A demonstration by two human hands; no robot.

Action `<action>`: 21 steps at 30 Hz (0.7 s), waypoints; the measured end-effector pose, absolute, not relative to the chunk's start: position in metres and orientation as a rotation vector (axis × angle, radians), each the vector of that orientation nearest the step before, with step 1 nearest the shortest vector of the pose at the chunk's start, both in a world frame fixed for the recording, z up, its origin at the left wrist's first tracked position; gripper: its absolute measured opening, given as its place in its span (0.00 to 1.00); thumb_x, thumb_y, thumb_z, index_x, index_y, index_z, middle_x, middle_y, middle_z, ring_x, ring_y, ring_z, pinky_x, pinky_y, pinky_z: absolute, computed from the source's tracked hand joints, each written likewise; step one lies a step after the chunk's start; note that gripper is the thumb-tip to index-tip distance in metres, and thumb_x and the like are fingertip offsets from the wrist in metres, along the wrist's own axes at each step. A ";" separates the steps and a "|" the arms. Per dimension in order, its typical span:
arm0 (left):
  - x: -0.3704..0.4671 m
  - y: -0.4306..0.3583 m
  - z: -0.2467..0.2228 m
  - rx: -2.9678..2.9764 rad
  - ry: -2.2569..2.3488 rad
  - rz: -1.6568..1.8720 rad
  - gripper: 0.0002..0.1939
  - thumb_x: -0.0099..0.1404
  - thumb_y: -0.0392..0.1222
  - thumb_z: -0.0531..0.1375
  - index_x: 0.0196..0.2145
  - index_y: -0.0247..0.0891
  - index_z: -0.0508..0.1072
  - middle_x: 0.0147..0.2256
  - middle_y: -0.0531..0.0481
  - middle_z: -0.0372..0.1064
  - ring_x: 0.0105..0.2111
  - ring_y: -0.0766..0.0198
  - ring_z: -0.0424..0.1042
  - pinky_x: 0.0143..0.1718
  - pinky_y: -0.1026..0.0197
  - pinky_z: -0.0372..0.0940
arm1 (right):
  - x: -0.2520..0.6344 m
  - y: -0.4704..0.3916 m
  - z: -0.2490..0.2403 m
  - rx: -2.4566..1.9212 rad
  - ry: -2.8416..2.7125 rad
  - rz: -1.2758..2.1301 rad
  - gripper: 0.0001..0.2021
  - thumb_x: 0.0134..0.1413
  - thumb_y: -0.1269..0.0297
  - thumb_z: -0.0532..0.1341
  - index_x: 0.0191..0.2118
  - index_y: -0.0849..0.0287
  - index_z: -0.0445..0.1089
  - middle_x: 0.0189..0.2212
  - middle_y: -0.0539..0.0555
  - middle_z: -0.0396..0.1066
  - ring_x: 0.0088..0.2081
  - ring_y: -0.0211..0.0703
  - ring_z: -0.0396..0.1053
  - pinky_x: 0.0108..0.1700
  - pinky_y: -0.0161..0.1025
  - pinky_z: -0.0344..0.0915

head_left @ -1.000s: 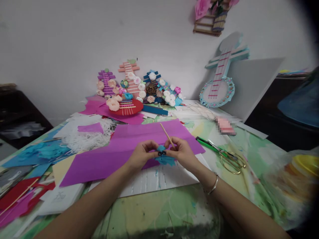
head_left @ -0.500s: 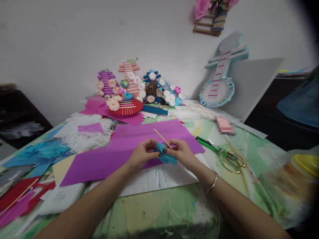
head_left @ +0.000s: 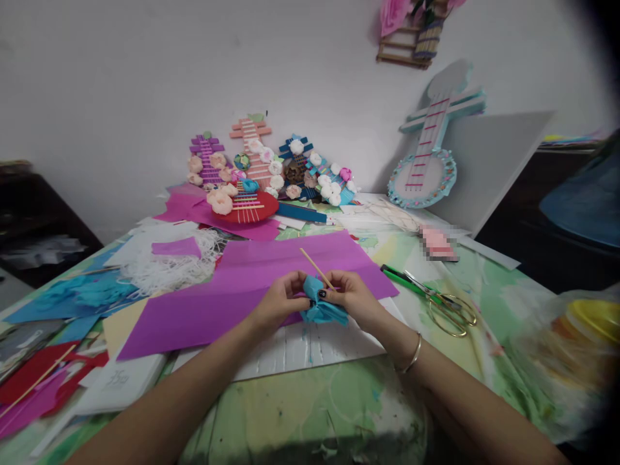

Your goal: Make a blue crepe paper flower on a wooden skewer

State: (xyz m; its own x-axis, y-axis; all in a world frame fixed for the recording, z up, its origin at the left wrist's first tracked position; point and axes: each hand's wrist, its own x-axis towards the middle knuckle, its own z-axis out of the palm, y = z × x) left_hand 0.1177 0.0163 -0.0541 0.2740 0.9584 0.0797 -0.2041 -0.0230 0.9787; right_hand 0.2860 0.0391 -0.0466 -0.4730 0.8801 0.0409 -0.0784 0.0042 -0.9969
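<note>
Paper point(head_left: 323, 314), blue, is flaring wider than before; your left hand point(head_left: 279, 301) is pinching it. Your right hand point(head_left: 355, 295) is gripping it and a stick point(head_left: 316, 267), shaping seemingly advancing.

The wooden stick point(head_left: 316, 267)'s lower end disappears behind the right hand's fingers point(head_left: 341, 279), which also cover part of the blue paper point(head_left: 323, 313). Pixelation masks a pink item point(head_left: 437, 244), and blur obscures what the yellow-lidded container point(head_left: 598, 321) holds. The top edge crops a pink flower point(head_left: 394, 15); writing on a white slab point(head_left: 121, 381) is illegible.
</note>
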 end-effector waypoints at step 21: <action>0.116 0.013 -0.039 1.323 1.047 1.025 0.16 0.45 0.30 0.64 0.33 0.34 0.67 0.27 0.51 0.71 0.27 0.65 0.71 0.29 0.63 0.65 | 0.287 0.043 -0.045 -0.835 -1.608 1.450 0.13 0.36 0.63 0.67 0.23 0.61 0.61 0.17 0.43 0.57 0.19 0.29 0.55 0.22 0.29 0.52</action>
State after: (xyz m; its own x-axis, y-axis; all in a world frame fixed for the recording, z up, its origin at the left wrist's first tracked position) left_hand 0.1160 0.0126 -0.0386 0.2329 0.9725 -0.0031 0.0174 -0.0010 0.9998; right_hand 0.2865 0.0432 -0.0451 -0.4640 0.8764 0.1291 -0.0378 0.1260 -0.9913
